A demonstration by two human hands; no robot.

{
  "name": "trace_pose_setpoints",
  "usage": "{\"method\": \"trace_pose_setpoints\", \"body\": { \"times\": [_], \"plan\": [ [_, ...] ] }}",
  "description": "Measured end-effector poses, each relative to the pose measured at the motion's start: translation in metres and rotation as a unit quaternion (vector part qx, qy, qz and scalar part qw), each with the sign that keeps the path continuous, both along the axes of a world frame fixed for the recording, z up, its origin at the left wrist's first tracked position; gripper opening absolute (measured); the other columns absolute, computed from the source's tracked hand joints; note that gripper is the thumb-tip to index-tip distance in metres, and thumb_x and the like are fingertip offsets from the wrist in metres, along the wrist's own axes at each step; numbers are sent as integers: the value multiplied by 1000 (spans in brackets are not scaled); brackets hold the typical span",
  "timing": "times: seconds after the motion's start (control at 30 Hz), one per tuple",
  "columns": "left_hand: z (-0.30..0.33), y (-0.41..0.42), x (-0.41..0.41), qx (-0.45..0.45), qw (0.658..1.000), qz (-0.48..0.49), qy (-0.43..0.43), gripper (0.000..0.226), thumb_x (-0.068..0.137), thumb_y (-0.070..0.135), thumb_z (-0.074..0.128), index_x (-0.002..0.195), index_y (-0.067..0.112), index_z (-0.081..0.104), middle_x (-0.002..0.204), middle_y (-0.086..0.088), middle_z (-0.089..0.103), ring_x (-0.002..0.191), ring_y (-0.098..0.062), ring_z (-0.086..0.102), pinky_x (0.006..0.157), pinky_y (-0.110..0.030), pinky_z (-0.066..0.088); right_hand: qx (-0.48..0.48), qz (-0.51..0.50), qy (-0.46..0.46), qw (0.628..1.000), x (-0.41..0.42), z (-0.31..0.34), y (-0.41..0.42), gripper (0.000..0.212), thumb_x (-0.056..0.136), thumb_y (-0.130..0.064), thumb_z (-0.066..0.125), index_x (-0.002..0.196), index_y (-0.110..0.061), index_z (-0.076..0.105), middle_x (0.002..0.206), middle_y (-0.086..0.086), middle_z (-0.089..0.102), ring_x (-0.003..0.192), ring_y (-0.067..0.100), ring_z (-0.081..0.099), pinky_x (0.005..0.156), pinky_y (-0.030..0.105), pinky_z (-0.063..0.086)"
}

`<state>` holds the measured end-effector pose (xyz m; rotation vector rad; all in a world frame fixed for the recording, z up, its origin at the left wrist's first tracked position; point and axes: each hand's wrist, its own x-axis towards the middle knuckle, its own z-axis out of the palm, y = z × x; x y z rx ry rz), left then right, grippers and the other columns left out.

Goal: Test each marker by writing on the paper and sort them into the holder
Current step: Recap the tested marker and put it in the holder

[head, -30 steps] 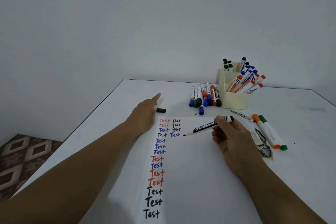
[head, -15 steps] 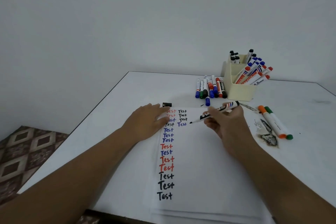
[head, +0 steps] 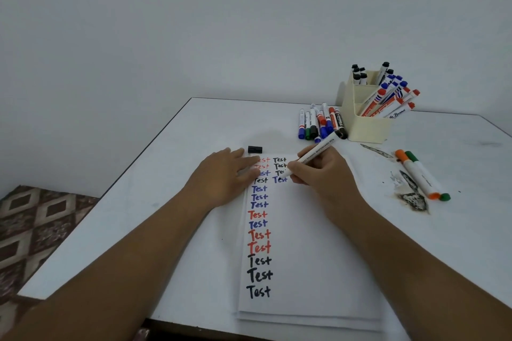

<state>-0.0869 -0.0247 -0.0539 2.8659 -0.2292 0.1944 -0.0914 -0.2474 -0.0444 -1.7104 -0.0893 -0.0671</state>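
White paper point(head: 310, 243) lies on the table, covered with columns of "Test" in black, red and blue. My right hand point(head: 321, 171) grips an uncapped white whiteboard marker point(head: 310, 156), tip down on the paper by the second column. My left hand point(head: 224, 174) rests flat on the paper's top left corner, fingers straight. The marker's black cap point(head: 255, 149) lies just beyond my left fingers. A cream holder point(head: 365, 122) at the back right carries several black, blue and red markers. A row of loose markers point(head: 318, 124) lies left of the holder.
An orange marker point(head: 415, 174) and a green marker point(head: 428, 176) lie side by side on the right. Dark ink smears point(head: 412, 196) stain the table point(head: 171, 196) beside them. The table's left edge drops to a patterned floor point(head: 33, 230).
My right hand swung the marker from nearly level to steeply tilted and lowered its tip onto the paper. My left hand pulled back from the cap and settled flat on the paper.
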Motion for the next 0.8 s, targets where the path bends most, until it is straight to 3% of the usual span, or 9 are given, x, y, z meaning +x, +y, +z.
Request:
{"method": "trace_pose_setpoints", "body": {
  "times": [0.13,0.3,0.8],
  "plan": [
    [0,-1,1,-5,1000,12,9,52,98,63,40,146,43,45,149,7,46,137,-17,37,105,-33,30,-23,17,-4,1000,1,-3,0,19,84,-18,80,96,-17,66,83,5,76,81,25,76,87,51,61],
    [-6,3,6,-3,999,23,42,62,91,76,36,148,51,37,163,12,24,151,-15,18,120,-40,18,-90,20,-8,996,3,-6,2,24,84,-28,80,101,-19,65,87,1,76,82,21,75,87,46,61],
    [-6,2,6,4,999,21,38,58,95,72,35,148,50,36,164,12,23,152,-16,17,119,-39,17,-128,23,-38,991,3,-6,2,20,84,-30,80,97,-22,66,84,0,75,81,19,74,86,44,61]
  ]
}}
